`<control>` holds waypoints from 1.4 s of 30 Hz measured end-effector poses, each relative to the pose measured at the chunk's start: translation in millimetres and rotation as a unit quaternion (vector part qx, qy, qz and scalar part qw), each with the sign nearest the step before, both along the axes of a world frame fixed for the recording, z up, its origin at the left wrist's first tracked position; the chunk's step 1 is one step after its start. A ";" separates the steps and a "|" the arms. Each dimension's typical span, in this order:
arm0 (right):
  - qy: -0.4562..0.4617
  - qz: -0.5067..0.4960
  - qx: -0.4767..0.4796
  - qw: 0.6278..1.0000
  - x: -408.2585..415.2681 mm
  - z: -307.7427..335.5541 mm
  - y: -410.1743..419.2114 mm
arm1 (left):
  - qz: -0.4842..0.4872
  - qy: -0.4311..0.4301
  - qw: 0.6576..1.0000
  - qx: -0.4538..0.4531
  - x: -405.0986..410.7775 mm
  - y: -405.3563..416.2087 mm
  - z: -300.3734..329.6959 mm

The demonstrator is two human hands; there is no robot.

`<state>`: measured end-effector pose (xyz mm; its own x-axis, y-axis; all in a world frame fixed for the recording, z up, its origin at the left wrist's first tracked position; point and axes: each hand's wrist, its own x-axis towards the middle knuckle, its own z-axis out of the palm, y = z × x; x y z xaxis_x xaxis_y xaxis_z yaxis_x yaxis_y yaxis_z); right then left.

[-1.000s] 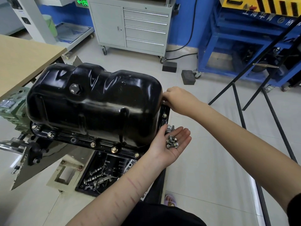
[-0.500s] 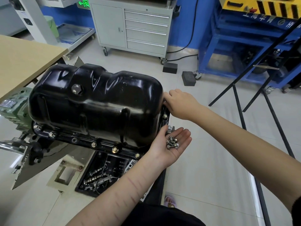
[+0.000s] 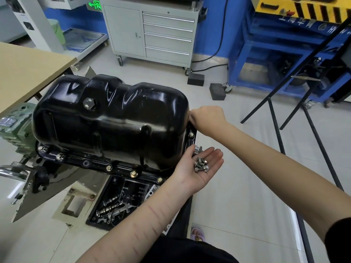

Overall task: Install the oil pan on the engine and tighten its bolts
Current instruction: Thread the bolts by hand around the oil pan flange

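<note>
The left hand (image 3: 197,168) is lying flat and open, cupping spare bolts (image 3: 201,166) within reach, while the right hand (image 3: 207,118) is curling at the oil pan (image 3: 110,122) flange, fingers hidden, seemingly starting one.

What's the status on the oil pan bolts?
Left hand open, cradling loose bolts. Right hand fingers at oil pan flange, hidden. Several flange bolts in. Nothing obstructing.

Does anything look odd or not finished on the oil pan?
One flange hole on the near edge of the oil pan has no bolt, unlike its neighbours. Spare bolts lie in the left hand.
</note>
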<state>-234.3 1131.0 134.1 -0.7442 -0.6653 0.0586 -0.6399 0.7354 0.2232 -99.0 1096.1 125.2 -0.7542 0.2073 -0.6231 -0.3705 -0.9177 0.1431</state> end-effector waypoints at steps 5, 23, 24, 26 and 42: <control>-0.130 -0.087 -0.161 0.974 24.6 36.7 29.5 | -0.032 0.029 0.999 -0.017 3.7 -1.9 11.1; -0.282 -0.007 -0.387 0.878 177.1 56.9 71.2 | -0.054 0.019 0.998 -0.007 65.1 -6.4 47.5; -0.291 -0.006 -0.416 0.862 175.4 59.2 69.2 | -0.038 0.023 0.999 -0.005 65.8 -7.3 49.2; -0.286 0.003 -0.470 0.835 170.1 65.4 63.1 | -0.022 0.042 0.999 -0.017 68.0 -9.7 53.5; -0.239 -0.001 -0.735 0.634 125.8 100.1 -91.8 | -0.016 0.206 0.978 -0.036 59.3 -153.7 118.9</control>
<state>-108.6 1039.3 234.2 -0.9117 -0.1515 0.3818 -0.3744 -0.0761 -0.9241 -39.7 942.4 244.0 -0.9384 0.2015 -0.2807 -0.2957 -0.8885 0.3508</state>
